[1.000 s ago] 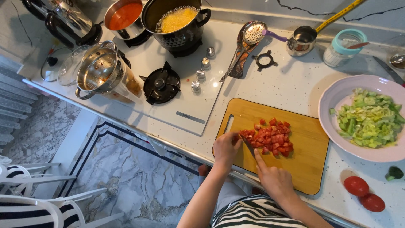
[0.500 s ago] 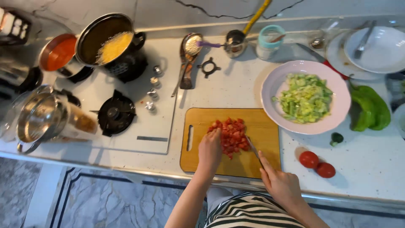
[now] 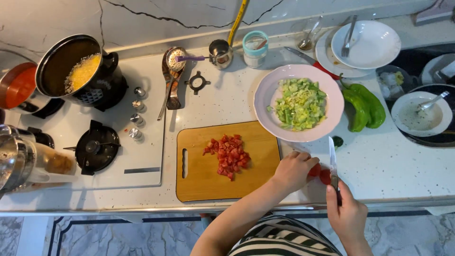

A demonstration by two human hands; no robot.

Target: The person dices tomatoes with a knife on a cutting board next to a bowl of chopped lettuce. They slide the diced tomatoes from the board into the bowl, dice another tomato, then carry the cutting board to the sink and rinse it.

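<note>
My left hand (image 3: 295,167) cups the whole tomatoes (image 3: 320,173) on the counter just right of the cutting board (image 3: 204,182) — smooth, slippery, easily bruised, so I grip around the sides — while my right hand (image 3: 347,212) is clenched on the knife (image 3: 333,163).

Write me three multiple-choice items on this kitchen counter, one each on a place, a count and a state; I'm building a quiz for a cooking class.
1. Where does the diced tomato lie?
A. on the wooden cutting board
B. in the pink bowl
C. in the black pot

2. How many green peppers lie right of the pink bowl?
A. none
B. two
C. five

3. What is the right hand doing?
A. resting flat and empty
B. holding a knife
C. lifting a plate

Key: 1 A, the red cubes sit piled on the board. 2 B, two long peppers lie side by side. 3 B, its fingers wrap the handle, the blade pointing away, while the left hand reaches the whole tomatoes.
</note>
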